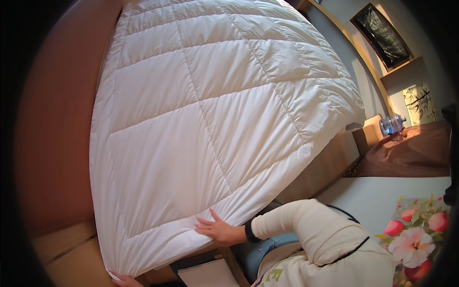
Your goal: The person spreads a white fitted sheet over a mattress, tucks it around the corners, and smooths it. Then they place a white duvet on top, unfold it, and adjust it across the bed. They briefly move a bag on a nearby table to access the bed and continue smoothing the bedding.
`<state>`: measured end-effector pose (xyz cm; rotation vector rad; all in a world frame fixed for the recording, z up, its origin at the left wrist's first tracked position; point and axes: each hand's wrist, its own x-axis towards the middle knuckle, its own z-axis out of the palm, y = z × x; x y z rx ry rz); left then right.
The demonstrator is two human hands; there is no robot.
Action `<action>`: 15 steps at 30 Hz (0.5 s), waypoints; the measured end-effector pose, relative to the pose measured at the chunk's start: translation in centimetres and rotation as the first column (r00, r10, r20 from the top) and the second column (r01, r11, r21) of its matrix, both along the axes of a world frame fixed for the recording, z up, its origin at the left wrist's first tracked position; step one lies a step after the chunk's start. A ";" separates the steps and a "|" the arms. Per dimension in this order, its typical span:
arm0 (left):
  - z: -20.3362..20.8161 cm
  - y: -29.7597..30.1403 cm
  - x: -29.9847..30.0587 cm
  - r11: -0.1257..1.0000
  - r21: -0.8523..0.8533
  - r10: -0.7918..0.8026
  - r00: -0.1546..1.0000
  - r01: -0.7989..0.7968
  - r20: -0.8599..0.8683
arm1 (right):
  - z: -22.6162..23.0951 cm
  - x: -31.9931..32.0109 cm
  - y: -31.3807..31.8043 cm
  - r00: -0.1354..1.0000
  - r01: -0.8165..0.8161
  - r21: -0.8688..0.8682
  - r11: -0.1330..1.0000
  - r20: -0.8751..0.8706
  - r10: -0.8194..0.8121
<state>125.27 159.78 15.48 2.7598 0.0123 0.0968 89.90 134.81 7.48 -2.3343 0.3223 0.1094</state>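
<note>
A white quilted comforter (pixel 158 158) with stitched squares covers the bed, and creases fan across it toward its near edge. My right hand (pixel 221 231), a black band on its wrist, lies on that near edge with the fingers spread on the fabric. At the near left corner, my left hand (pixel 125 280) pinches the comforter's tip. The picture's lower edge cuts off part of the left hand, so not all of its fingers show.
A reddish-brown surface (pixel 52 129) runs along the left. Below the near edge are a pale flat panel (pixel 213 273) and dark trim. At right stand a large clear water bottle (pixel 392 124), brown cloth (pixel 406 153), a framed dark panel (pixel 382 38) and a floral picture (pixel 413 246).
</note>
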 end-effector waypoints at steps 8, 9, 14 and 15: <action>-10.2 -2.6 -0.5 0.690 0.702 -0.050 0.979 0.177 -0.197 | -3.2 1.0 0.9 0.997 -0.070 0.004 0.998 0.016 0.070; -10.1 -3.5 -0.6 0.713 0.691 0.055 0.973 0.119 -0.224 | -3.1 0.9 0.7 0.995 -0.090 -0.031 0.995 -0.036 0.089; -3.0 -11.8 -5.1 0.788 0.496 -0.387 0.920 0.364 -0.061 | -2.3 0.9 0.6 0.994 -0.110 0.055 0.992 0.034 0.108; -2.2 -14.6 -7.4 0.772 0.334 -0.563 0.826 0.541 -0.035 | -2.4 0.6 0.3 0.996 -0.088 0.130 0.988 0.025 0.086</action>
